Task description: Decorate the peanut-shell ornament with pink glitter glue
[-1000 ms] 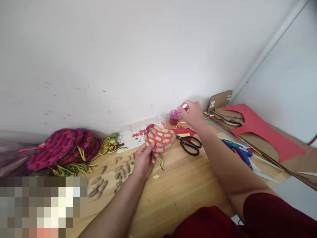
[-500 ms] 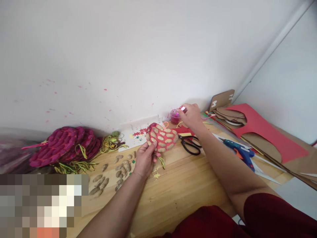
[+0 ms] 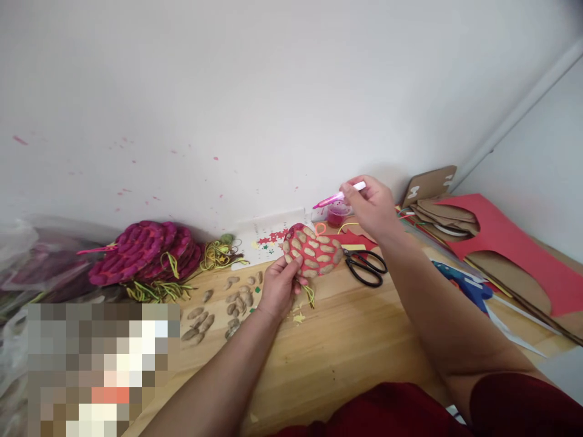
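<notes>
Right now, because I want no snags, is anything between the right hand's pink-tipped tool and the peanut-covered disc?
Nothing visible stands between the tool and the disc; the cup is off to the right.

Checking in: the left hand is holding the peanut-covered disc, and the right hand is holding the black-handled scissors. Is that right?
Not quite. In the head view, the right hand holds a pink-and-white pen-like tool, while the black-handled scissors lie on the table. The left hand does hold the peanut-covered disc.
</notes>
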Demonstrator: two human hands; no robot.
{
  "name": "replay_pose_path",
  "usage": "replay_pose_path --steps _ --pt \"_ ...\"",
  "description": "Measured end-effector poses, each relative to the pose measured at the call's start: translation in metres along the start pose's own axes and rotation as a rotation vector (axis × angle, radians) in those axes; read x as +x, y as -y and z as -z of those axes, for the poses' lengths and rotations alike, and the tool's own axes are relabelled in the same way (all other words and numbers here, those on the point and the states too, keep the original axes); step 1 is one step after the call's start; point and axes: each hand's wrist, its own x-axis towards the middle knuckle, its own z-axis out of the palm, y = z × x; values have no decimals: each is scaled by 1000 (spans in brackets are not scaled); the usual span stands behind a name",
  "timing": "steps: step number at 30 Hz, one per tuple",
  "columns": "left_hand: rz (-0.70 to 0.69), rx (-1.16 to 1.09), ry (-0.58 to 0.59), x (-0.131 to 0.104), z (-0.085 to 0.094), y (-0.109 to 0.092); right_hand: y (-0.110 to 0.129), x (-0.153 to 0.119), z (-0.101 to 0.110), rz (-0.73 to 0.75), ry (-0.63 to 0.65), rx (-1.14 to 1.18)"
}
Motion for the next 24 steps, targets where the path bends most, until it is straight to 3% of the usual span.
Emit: replay_pose_path --steps 3,5,12,24 --pt "7 -2 -7 0 0 0 17 -14 -15 -66 203 49" --pt "11 0 -8 0 1 0 25 -23 -22 -28 253 -13" --pt "24 -29 -11 2 2 0 29 -32 -29 140 283 -143" --pt "50 -60 27 2 5 0 21 -35 -37 226 308 -154"
